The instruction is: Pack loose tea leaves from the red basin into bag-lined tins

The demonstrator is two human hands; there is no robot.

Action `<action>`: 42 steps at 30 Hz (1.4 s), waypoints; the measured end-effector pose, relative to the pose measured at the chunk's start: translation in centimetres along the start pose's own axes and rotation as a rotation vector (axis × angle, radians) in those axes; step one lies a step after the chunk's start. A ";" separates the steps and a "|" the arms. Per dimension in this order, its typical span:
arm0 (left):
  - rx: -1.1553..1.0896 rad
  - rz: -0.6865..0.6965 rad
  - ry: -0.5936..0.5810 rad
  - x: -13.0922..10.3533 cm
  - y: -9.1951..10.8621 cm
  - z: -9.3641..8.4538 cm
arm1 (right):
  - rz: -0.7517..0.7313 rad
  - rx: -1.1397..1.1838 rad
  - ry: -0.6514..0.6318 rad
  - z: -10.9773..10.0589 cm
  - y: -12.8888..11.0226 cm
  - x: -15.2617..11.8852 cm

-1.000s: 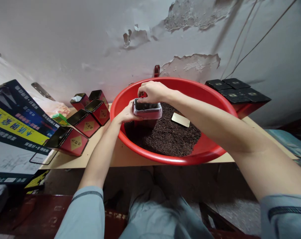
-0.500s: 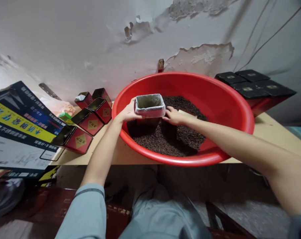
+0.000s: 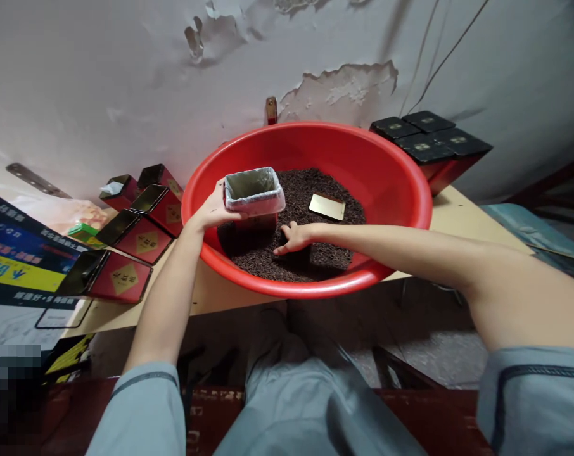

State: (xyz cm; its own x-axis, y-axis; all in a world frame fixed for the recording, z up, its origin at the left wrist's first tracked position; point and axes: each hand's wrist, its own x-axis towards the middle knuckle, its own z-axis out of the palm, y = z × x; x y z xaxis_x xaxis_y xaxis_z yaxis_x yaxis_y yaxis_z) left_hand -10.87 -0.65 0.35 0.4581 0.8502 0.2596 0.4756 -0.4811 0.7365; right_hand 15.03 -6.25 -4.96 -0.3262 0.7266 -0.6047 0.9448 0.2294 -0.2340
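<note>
My left hand [image 3: 215,208] grips the side of an open red tin [image 3: 256,204], whose clear plastic liner is folded over its rim. The tin is held over a big red plastic basin [image 3: 403,190], and its inside looks empty from here. Dark loose bits that look like tea leaves [image 3: 315,183] cover the basin floor. Just right of the tin, my right hand [image 3: 296,239] is low over the leaves, fingers apart and palm down, with nothing visible in it. A gold-coloured tin lid [image 3: 327,207] lies on the leaves beyond my right hand.
Several open red tins [image 3: 123,275] stand left of the basin on the pale table [image 3: 220,296]. More red tins with black lids [image 3: 424,142] are grouped at the right. A printed cardboard box [image 3: 21,272] occupies the far left. The peeling wall [image 3: 149,82] rises behind.
My right hand has moved nearer me and lower left over the leaves, uncovering the gold lid. My left hand still holds the tin. The view has shifted to the right.
</note>
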 end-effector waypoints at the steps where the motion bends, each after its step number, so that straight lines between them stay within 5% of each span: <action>1: 0.007 -0.002 -0.003 0.0 -0.1 0.0 | -0.017 -0.012 -0.030 0.2 -0.3 -0.3; 9: 0.014 -0.034 0.023 -0.2 0.2 0.2 | -0.154 -0.102 -0.166 0.7 -3.3 -2.2; 14: 0.003 -0.047 0.015 -0.4 0.5 0.1 | -0.305 0.011 -0.130 0.5 -1.7 -1.2; 23: -0.006 -0.040 0.022 -0.2 -0.6 0.0 | -0.351 0.444 -0.315 -1.9 0.0 -1.5; 29: -0.010 -0.042 0.031 -0.1 -1.4 0.1 | -0.398 0.393 -0.129 -7.4 0.2 -6.2; 33: -0.019 -0.052 0.025 -0.1 -1.3 0.1 | -0.354 0.181 0.165 -12.5 0.0 -8.3; 37: -0.021 -0.059 0.031 -0.2 -1.3 0.2 | -0.380 0.017 0.458 -17.2 -0.3 -7.1; 42: -0.032 -0.041 0.036 -0.3 -1.1 0.2 | -0.498 -0.099 0.586 -20.2 -2.4 -4.1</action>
State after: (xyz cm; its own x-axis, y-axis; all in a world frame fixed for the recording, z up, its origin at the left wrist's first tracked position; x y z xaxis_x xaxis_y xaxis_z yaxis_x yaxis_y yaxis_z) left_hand -11.36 -0.37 -0.68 0.4114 0.8763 0.2507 0.4689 -0.4394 0.7662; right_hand 14.77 3.30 13.45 -0.6696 0.7402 0.0615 0.6984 0.6556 -0.2872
